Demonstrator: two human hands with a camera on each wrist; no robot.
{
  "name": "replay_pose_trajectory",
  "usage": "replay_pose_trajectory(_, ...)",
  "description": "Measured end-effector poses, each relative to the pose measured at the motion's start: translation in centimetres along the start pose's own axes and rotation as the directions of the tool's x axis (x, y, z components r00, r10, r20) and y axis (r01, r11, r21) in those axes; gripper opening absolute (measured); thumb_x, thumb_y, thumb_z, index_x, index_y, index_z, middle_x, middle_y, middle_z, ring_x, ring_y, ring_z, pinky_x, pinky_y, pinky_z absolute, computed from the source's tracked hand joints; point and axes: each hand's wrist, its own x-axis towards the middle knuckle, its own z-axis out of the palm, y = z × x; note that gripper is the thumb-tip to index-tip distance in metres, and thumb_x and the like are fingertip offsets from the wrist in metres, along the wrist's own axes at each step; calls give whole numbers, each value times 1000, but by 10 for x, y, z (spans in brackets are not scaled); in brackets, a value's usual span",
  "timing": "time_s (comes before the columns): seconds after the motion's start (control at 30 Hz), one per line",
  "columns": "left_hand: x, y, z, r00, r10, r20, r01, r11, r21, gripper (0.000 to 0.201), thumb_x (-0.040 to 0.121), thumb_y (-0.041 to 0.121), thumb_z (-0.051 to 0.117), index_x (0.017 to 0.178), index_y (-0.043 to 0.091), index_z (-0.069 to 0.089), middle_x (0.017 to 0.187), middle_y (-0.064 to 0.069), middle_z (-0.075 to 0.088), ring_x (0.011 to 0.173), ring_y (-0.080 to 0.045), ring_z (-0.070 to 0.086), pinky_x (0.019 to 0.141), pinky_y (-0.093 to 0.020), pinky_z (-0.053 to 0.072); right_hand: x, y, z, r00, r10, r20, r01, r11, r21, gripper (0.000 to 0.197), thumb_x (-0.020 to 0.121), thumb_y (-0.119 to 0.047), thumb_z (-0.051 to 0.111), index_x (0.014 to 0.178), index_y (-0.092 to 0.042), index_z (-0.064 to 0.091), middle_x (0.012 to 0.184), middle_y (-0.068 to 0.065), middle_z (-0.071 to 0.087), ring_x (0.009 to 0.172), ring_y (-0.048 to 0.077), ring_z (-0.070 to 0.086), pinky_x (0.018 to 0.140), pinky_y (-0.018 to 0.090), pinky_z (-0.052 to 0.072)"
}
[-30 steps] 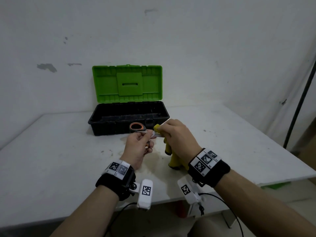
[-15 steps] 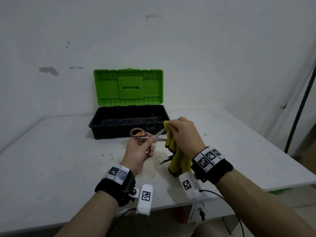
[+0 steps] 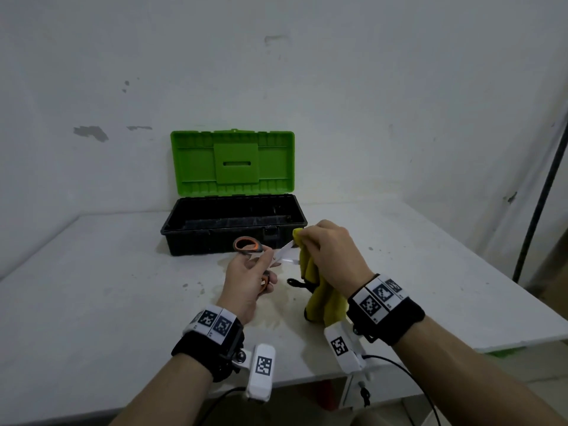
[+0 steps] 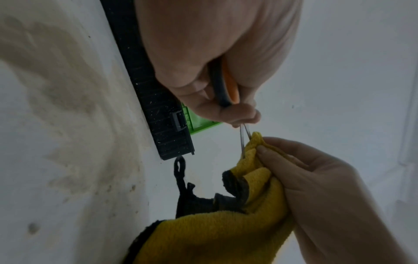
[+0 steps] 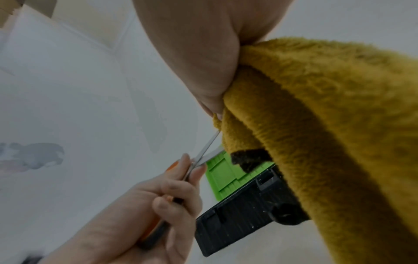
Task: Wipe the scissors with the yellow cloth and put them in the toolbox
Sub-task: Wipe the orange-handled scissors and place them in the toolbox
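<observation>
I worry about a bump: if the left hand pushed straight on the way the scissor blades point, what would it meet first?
Probably the yellow cloth pinched in the right hand: the scissors in the left hand already tip into it.

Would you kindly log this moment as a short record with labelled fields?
left hand: grips the scissors by their orange-and-grey handles
right hand: pinches the yellow cloth round the blade tips
scissors: blades slightly apart, held above the table
yellow cloth: dark-edged, hangs down toward the table
toolbox: black base, green lid upright and open, behind the hands; no tools visible inside
stage: wiping; scissors not yet in the toolbox
</observation>
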Motion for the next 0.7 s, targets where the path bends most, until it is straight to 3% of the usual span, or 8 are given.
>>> replay_pose_trajectory(0.1,2,0,-1,999,-4,-43,4,1000,-2,20,97,22,64,112,9,61,88,-12,67,50,-13,56,45,-24,45,-6,-10,0,998,-59,4,59,998,-9,24,100,-21,50,100,-17,74,97,3,61,84,19,59,77,31,49)
replay_pose_trajectory(0.23,0,3,3,1000,18,-22,-18,1000,7,14,98,19,62,108,9,60,80,-5,65,50,-12,55,46,-25,44,-7,-17,9,992,-120,44,119,993,11,23,100,-22,51,101,-16,73,99,2,61,87,19,58,75,29,47)
replay_pose_trajectory(0.4,-2,3,1,999,27,-31,-26,999,36,6,98,16,63,96,11,60,71,-2,68,50,-13,56,45,-26,45,6,0,2,997,54,-51,-54,999,9,25,99,-20,48,96,-20,73,93,1,58,83,19,58,78,32,49)
replay_pose_trajectory(0.47,-3,4,1,999,30,-29,-28,999,39,6,98,16,63,96,11,59,69,-2,66,50,-14,55,45,-26,45,5,-3,0,998,23,-66,-22,999,26,24,99,-20,49,95,-20,73,92,2,59,82,19,58,77,32,49)
replay_pose_trajectory(0.57,-5,6,4,999,43,-5,-42,998,37,5,99,16,61,96,12,58,66,-1,61,51,-14,54,46,-26,45,-3,-15,7,998,-60,32,59,998,21,23,99,-21,50,104,-19,73,97,3,61,87,19,58,79,32,49)
replay_pose_trajectory(0.7,-8,4,4,998,51,-30,-49,998,39,9,98,14,61,93,9,57,65,-3,60,49,-14,53,45,-26,44,5,-4,-2,998,67,-17,-67,998,10,23,97,-16,51,98,-20,73,95,1,61,85,17,58,81,35,50)
